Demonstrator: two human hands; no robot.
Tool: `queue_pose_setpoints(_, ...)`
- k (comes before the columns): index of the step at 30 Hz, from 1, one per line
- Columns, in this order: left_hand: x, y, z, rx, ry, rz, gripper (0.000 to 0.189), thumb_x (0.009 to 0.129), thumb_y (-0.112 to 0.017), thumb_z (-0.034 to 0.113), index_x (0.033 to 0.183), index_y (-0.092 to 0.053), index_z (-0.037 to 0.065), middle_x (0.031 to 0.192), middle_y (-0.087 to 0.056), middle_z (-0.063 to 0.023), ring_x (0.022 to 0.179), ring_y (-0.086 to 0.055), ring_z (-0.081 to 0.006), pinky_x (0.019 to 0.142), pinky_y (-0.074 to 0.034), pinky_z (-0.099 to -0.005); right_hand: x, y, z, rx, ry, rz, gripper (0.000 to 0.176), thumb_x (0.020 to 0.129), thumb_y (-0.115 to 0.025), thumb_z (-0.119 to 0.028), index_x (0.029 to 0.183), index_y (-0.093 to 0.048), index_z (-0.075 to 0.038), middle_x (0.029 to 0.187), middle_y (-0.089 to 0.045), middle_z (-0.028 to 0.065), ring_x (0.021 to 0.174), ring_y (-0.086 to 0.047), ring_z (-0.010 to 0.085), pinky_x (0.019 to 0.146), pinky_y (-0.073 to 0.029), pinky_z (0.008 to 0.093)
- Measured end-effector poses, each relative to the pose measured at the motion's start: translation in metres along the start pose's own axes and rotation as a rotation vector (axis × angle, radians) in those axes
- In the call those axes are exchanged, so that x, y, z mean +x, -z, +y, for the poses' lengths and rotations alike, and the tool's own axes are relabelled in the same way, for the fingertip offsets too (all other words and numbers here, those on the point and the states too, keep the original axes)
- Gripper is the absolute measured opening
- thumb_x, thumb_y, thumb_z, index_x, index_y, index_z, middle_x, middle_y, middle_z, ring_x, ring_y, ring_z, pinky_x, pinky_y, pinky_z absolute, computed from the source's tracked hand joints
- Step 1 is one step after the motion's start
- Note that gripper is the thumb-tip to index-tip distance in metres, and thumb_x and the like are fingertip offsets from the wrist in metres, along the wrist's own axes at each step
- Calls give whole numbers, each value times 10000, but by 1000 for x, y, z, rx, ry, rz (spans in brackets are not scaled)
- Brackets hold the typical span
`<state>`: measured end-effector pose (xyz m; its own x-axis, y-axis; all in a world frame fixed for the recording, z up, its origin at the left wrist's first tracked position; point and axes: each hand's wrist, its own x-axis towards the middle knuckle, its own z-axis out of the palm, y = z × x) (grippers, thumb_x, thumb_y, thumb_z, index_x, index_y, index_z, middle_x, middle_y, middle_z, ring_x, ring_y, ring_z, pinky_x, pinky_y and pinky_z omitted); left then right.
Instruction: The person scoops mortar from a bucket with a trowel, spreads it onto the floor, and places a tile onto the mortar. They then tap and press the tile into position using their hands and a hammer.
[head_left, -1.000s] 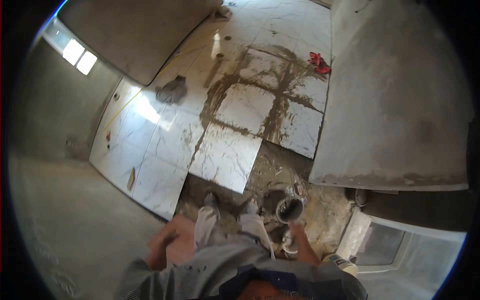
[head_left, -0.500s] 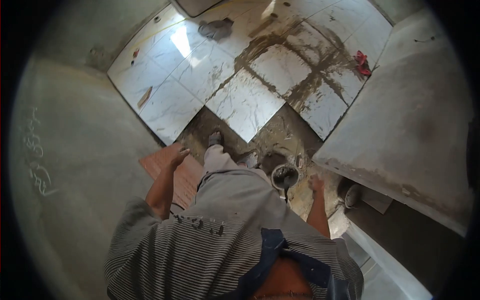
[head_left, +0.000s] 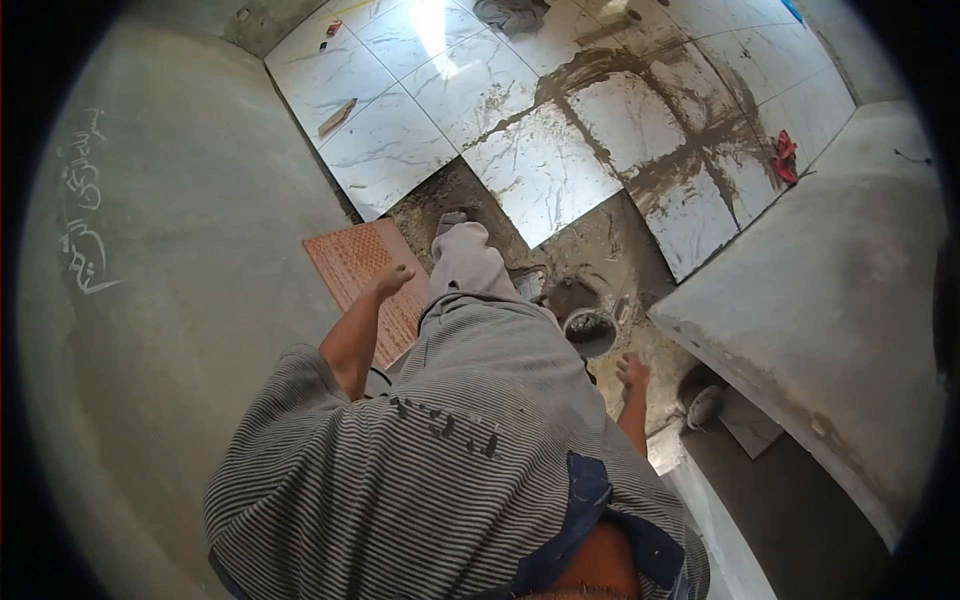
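Note:
My left hand (head_left: 390, 282) hangs above a reddish patterned tile (head_left: 352, 262) that lies back side up by the left wall. Its fingers are loosely bent and apart from the thumb, with nothing visible in them. My right hand (head_left: 632, 372) is low on the right, fingers spread and holding nothing. Nearest to it is a round bucket (head_left: 590, 332) with grey wet mortar inside. Beyond my feet, white marble-look tiles (head_left: 545, 170) cover the floor, several smeared with brown mortar.
A red cloth or bag (head_left: 784, 158) lies by the right wall. A grey cloth (head_left: 510, 14) and a small wooden piece (head_left: 338, 118) rest on the tiles. At right, a low concrete ledge (head_left: 790, 400) juts out, with a rounded grey object (head_left: 704, 406) beneath it.
The view has shifted, so the tiled floor sits higher and further right. I have stepped or leaned forward, and the bucket is now closer to my trouser leg. Both hands remain empty.

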<state>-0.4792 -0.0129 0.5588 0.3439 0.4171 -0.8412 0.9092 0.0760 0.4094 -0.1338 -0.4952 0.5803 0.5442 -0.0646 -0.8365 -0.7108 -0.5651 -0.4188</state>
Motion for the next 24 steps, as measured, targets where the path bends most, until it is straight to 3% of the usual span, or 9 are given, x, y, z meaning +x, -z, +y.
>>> queue_pose_setpoints(1, -4, 7, 23, -49, -2, 25, 677, 840, -556, 454, 1340, -384, 31, 1302, -455, -213, 1155, -478, -341, 879, -427, -473, -3, -1, -10, -7, 3, -1, 482, 885, -475, -327, 1204, -477, 35, 1205, -539, 152, 987, -583, 286, 730, -491, 384)
queue_pose_setpoints(3, 14, 22, 34, -104, -1, 51, 678, 835, -557, 466, 1330, -399, 30, 1288, -469, -210, 1130, -495, -340, 867, -434, -456, -4, -3, -26, 102, 141, 100, 379, 876, -513, -290, 1125, -535, -5, 1011, -605, 99, 785, -596, 176, 571, -464, 265)
queue_pose_setpoints(11, 69, 68, 20, -147, -27, 66, 688, 815, -577, 499, 1321, -425, 58, 1164, -552, -167, 903, -528, -266, 738, -441, -409, -26, -36, -16, 127, 20, 172, 404, 876, -504, -289, 1178, -508, -20, 1043, -593, 103, 836, -592, 214, 555, -470, 291)
queue_pose_setpoints(12, 67, 79, 22, -231, 13, 11, 702, 809, -590, 499, 1328, -415, 59, 1215, -531, -172, 1001, -523, -292, 781, -438, -439, -31, -46, -10, 145, -69, 185, 393, 874, -504, -287, 1175, -508, -34, 1042, -591, 104, 833, -590, 218, 535, -469, 302)
queue_pose_setpoints(15, 50, 124, 35, -248, 33, -8, 703, 804, -605, 481, 1329, -414, 54, 1234, -530, -175, 1067, -523, -309, 821, -439, -443, -53, -90, 15, 192, -100, 227, 350, 871, -504, -284, 1143, -522, -65, 1018, -592, 99, 777, -593, 210, 495, -461, 306)
queue_pose_setpoints(19, 104, 186, 12, -62, 20, -50, 674, 802, -613, 458, 1308, -442, 47, 1221, -542, -189, 1093, -531, -301, 849, -444, -417, -88, -158, 31, 226, -185, 245, 323, 873, -499, -284, 1124, -532, -83, 999, -594, 96, 758, -590, 206, 492, -463, 304)
queue_pose_setpoints(21, 136, 220, 15, 207, -113, -106, 656, 824, -571, 472, 1233, -489, -33, 1193, -539, -243, 1137, -508, -324, 949, -392, -388, -116, -195, 31, 284, -121, 206, 433, 863, -522, -286, 1198, -490, -14, 1089, -580, 135, 889, -600, 290, 635, -532, 384)
queue_pose_setpoints(23, 130, 254, 59, 245, -71, -82, 659, 815, -537, 516, 1179, -538, -33, 1183, -546, -240, 1125, -508, -356, 956, -385, -401, -141, -226, 29, 350, -144, 250, 396, 853, -546, -263, 1179, -522, -39, 1059, -602, 132, 866, -614, 288, 635, -536, 383)
queue_pose_setpoints(24, 158, 264, 56, 341, -193, -38, 651, 816, -545, 502, 1184, -533, -35, 1188, -542, -242, 1133, -504, -349, 961, -382, -395, -149, -238, 30, 81, -116, 272, 373, 848, -532, -304, 1109, -559, -39, 1014, -614, 147, 855, -615, 295, 677, -512, 385)
